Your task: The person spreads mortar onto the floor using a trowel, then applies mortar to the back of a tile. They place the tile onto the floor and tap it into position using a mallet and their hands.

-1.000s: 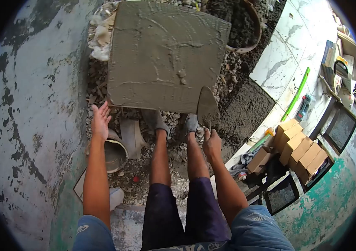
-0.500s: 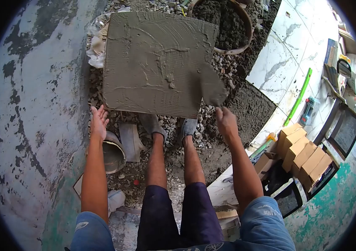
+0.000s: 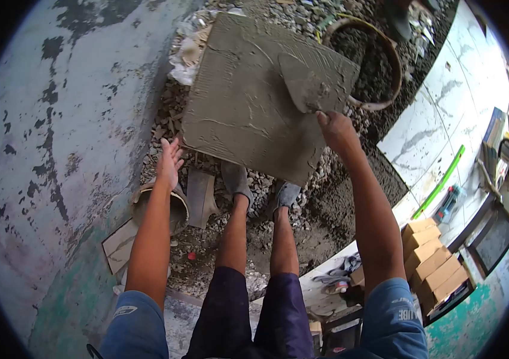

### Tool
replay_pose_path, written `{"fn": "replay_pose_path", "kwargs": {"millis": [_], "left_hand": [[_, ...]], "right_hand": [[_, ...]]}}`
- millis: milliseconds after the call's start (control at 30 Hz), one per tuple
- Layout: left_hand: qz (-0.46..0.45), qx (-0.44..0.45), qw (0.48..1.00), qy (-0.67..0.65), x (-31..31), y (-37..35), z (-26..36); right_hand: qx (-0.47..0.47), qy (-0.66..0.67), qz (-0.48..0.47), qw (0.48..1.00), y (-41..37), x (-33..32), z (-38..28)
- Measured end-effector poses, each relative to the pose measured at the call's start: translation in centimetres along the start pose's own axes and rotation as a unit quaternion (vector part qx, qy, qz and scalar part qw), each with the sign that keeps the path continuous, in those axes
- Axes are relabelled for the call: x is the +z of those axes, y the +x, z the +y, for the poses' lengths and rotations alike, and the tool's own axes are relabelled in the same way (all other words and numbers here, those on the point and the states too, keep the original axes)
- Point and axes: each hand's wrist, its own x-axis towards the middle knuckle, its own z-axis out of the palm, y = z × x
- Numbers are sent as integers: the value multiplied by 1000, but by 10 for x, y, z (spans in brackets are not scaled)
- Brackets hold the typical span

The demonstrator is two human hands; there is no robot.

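Note:
A square slab coated with wet grey mortar (image 3: 248, 90) stands over the gravel in front of my feet, its surface marked with ridges and smears. My right hand (image 3: 339, 130) is closed round the handle of a trowel (image 3: 302, 84), whose pointed blade lies over the slab's right part. Mortar clings to the blade. At the slab's lower left corner is my left hand (image 3: 169, 163), fingers spread and palm turned up, holding nothing; whether it touches the edge I cannot tell.
A round tub of mortar (image 3: 367, 63) sits beyond the slab's right corner. White marbled tiles (image 3: 428, 131) cover the right side, with a green strip (image 3: 440, 182) and cardboard boxes (image 3: 434, 263). A bucket (image 3: 160, 209) lies near my left forearm. A peeling wall (image 3: 69, 149) rises at left.
The view has turned and shifted, so the slab appears tilted and farther right. My right hand has brought the trowel from beside the slab's right edge to over its surface. My left hand remains open.

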Motion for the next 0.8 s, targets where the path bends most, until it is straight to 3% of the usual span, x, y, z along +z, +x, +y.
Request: {"fn": "replay_pose_path", "kwargs": {"millis": [67,100,200,400,467,633,733,800], "left_hand": [[4,-1,1000,-12,-1,1,-1],[-3,-2,1000,-22,-1,1,-1],[-3,-12,999,-40,-1,-1,1],[-34,-10,993,-115,-8,1,-5],[-40,-17,991,-130,-10,2,-5],[-65,-30,986,-149,-21,6,-4],[-96,-41,986,-132,-31,11,-3],[-96,-47,993,-56,-35,12,6]], "right_hand": [[9,70,-84,994,13,8,-22],[68,150,-128,978,22,15,-35],[79,224,-141,961,37,56,-72],[23,150,-153,977,-5,109,-154],[-21,116,-147,982,-28,131,-159],[-3,91,-178,980,-95,157,-160],[9,88,-198,976,-129,177,-152],[22,78,-229,970,-159,189,-139]]}}
